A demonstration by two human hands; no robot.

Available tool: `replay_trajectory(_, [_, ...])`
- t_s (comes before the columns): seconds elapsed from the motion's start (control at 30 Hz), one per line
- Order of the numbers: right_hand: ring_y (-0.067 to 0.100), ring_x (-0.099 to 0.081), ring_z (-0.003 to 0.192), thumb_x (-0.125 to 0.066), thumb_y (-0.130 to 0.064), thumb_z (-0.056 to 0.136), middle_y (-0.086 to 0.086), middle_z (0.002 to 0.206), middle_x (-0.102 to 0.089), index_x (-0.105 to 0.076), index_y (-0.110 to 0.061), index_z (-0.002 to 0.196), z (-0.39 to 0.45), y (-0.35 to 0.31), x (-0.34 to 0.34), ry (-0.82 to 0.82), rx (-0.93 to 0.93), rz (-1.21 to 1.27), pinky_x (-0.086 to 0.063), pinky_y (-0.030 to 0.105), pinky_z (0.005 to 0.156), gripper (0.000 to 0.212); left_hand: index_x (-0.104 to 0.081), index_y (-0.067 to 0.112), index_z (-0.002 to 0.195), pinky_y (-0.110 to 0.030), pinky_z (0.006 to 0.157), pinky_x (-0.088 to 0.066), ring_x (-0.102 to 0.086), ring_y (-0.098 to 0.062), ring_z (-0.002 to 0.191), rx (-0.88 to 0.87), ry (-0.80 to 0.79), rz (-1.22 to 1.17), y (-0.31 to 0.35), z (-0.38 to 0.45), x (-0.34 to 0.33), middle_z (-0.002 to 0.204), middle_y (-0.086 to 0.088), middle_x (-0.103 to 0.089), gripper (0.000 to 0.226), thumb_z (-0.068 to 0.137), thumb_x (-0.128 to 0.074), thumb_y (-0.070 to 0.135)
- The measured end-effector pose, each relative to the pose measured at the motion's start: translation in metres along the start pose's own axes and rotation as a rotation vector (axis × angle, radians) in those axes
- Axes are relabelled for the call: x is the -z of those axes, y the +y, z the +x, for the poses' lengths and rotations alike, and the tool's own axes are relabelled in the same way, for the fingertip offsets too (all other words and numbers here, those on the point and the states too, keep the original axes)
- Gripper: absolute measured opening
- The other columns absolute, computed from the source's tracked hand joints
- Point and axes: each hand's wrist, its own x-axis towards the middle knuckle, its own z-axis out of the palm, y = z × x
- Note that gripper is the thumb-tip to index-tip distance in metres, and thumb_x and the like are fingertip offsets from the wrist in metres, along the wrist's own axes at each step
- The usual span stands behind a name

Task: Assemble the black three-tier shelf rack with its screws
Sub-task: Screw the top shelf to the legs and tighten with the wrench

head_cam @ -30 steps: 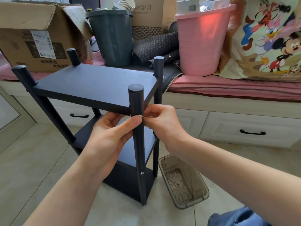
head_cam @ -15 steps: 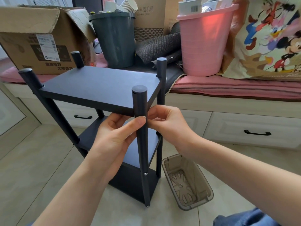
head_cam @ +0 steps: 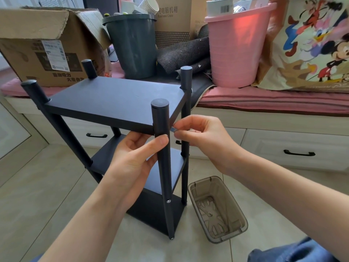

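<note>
Fingertips of the right hand [head_cam: 204, 137] are pinched around a small metal piece [head_cam: 173, 130], probably a hex key or screw, pressed against the near post [head_cam: 162, 140] just below the top shelf [head_cam: 115, 103], seemingly so that this corner can be fastened. The post is gripped by the left hand [head_cam: 136, 157], thumb in front and fingers curled behind, apparently to steady it against turning. The black three-tier rack [head_cam: 105, 110] is seen standing upright on the tiled floor [head_cam: 37, 195]; a silver screw head [head_cam: 168, 201] is already seated lower on the same post. A clear plastic bin [head_cam: 217, 210] lies just beside the rack's base, and a cluttered bench [head_cam: 264, 103] is set behind.
</note>
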Motion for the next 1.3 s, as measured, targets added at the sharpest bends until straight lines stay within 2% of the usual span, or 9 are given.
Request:
replay_trajectory(0.2, [0.006,-0.071,0.082,-0.076,-0.004,0.082,-0.007,0.084,-0.076,-0.077,-0.017,0.085,0.000,0.001,0.000,-0.009,-0.014,0.040,-0.051,0.011,0.070,0.013,-0.082,0.031,0.091,-0.023,0.077,-0.059,-0.074,-0.016,0.102,-0.011,-0.004,0.014,-0.001,0.001,0.000,0.107,0.002,-0.078,0.029,0.062,-0.081,0.033])
replay_trajectory(0.33, [0.014,-0.072,0.091,-0.077,-0.003,0.081,0.000,0.090,-0.077,-0.078,-0.015,0.084,0.000,0.003,-0.004,-0.017,-0.019,0.042,-0.057,0.022,0.082,0.013,-0.080,0.026,0.098,-0.023,0.078,-0.059,-0.073,-0.018,0.106,-0.006,-0.010,0.011,-0.002,0.001,0.000,0.111,0.000,-0.077,0.037,0.062,-0.080,0.035])
replay_trajectory(0.5, [0.019,-0.072,0.094,-0.076,-0.004,0.082,0.006,0.092,-0.077,-0.077,-0.009,0.088,-0.002,0.005,-0.013,-0.023,-0.054,0.082,-0.055,0.040,0.096,0.007,-0.070,0.018,0.113,-0.022,0.080,-0.058,-0.072,-0.019,0.109,-0.009,0.000,0.009,-0.002,0.001,-0.001,0.115,-0.002,-0.076,0.056,0.061,-0.080,0.035])
replay_trajectory(0.77, [0.015,-0.073,0.088,-0.072,-0.002,0.085,0.008,0.088,-0.076,-0.075,-0.010,0.084,0.001,0.005,-0.024,-0.024,-0.022,0.106,-0.058,0.022,0.082,0.009,-0.069,0.018,0.111,-0.020,0.073,-0.058,-0.074,-0.018,0.104,-0.012,0.018,0.029,-0.001,0.001,-0.001,0.110,0.000,-0.078,0.057,0.059,-0.079,0.037])
replay_trajectory(1.0, [0.014,-0.073,0.088,-0.075,-0.006,0.085,0.005,0.089,-0.076,-0.075,-0.009,0.090,0.000,0.004,-0.015,-0.055,0.016,0.053,-0.058,0.022,0.084,0.006,-0.071,0.016,0.111,-0.023,0.079,-0.058,-0.073,-0.020,0.108,-0.012,0.006,0.016,0.000,0.000,-0.001,0.115,-0.003,-0.076,0.055,0.060,-0.080,0.034])
replay_trajectory(1.2, [0.014,-0.072,0.088,-0.074,-0.003,0.084,0.004,0.090,-0.076,-0.075,-0.017,0.086,0.000,-0.003,-0.005,-0.048,0.020,0.002,-0.058,0.022,0.081,0.014,-0.082,0.030,0.091,-0.023,0.080,-0.059,-0.073,-0.016,0.105,-0.012,-0.018,0.009,-0.001,0.000,0.000,0.110,0.001,-0.077,0.029,0.062,-0.080,0.033])
replay_trajectory(1.3, [0.015,-0.072,0.088,-0.074,-0.003,0.084,0.004,0.090,-0.076,-0.075,-0.018,0.085,0.001,-0.005,-0.004,-0.050,0.008,-0.007,-0.057,0.022,0.080,0.015,-0.082,0.027,0.092,-0.024,0.079,-0.059,-0.074,-0.016,0.103,-0.011,-0.017,0.008,-0.001,0.001,0.001,0.110,0.000,-0.077,0.029,0.063,-0.081,0.030])
